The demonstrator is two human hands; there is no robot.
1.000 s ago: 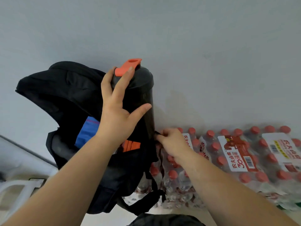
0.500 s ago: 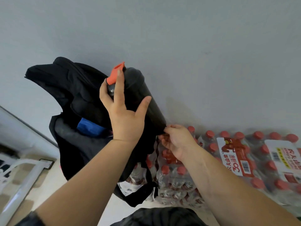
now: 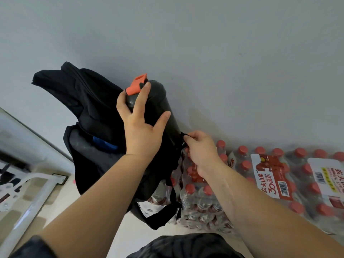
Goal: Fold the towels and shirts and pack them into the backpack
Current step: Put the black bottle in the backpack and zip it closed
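The left grip (image 3: pixel 143 131) curls round the black bottle (image 3: pixel 158 101) below its orange-tabbed lid. The right grip (image 3: pixel 202 151) pinches the black backpack (image 3: pixel 93 108) beside the bottle's base. Blue cloth (image 3: pixel 105 146) lies inside, left of both.

Black backpack (image 3: pixel 96 112), dark grey bottle (image 3: pixel 160 107) with orange loop (image 3: pixel 136 84), red bottle caps (image 3: pixel 243 150).

Behind: wall (image 3: pixel 223 53), backpack (image 3: pixel 87 108) leaning against it.
Right: water-bottle packs (image 3: pixel 260 175), touching backpack.
Side pocket: filled by black flask (image 3: pixel 160 107).
Left: white frame (image 3: pixel 35 194), nearby.
Front: open floor (image 3: pixel 130 229).
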